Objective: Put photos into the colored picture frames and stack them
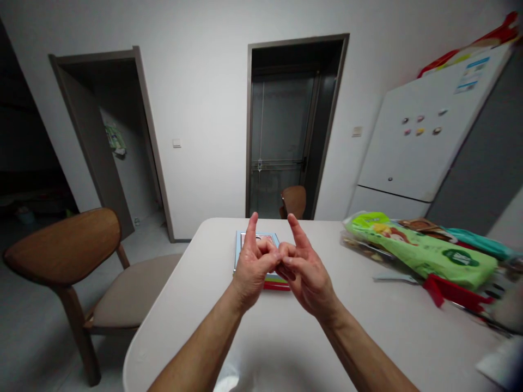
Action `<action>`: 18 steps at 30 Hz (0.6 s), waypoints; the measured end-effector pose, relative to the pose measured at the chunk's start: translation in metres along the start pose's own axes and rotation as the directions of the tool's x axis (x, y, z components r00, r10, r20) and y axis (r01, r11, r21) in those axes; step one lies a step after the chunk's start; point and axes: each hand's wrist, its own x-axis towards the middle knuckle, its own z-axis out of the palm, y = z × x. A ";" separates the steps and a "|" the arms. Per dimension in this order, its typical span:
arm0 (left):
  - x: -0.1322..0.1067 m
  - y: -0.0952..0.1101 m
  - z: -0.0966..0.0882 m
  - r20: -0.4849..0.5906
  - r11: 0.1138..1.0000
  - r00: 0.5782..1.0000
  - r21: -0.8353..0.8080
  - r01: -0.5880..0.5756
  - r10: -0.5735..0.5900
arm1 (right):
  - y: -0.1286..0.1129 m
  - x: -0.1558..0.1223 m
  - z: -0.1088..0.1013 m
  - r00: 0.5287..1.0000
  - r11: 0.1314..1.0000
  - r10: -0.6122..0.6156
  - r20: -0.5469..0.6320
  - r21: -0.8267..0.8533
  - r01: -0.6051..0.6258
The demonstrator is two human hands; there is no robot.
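Observation:
My left hand (253, 267) and my right hand (305, 269) are raised together above the white table (196, 305). Each has its index finger pointing up while the other fingers are curled in and touch those of the other hand. Neither hand holds anything. Behind and under them on the table lies a flat stack of books or boxes (258, 242) with a light blue edge and a red one at the bottom, partly hidden by my hands.
Snack bags, a green one (425, 247) on top, lie at the table's right with red packaging (449, 288). A wooden chair (77, 261) stands at the left, another chair back (294, 200) at the far end. A white fridge (425, 136) stands right; two dark doorways behind.

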 end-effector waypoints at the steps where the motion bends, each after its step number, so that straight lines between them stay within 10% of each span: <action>1: -0.003 -0.001 0.000 -0.003 1.000 1.000 -0.007 0.011 -0.011 | 0.001 -0.002 -0.001 1.000 1.000 0.017 0.001 0.001 -0.017; 10: -0.008 -0.027 -0.028 -0.307 0.962 0.912 -0.128 0.242 -0.271 | 0.033 -0.003 -0.019 0.958 0.961 0.129 -0.257 -0.207 -0.185; 18: -0.009 -0.033 -0.047 -0.292 0.834 0.782 -0.145 0.532 -0.550 | 0.060 0.012 -0.035 0.957 0.704 0.152 -0.248 -0.652 -0.281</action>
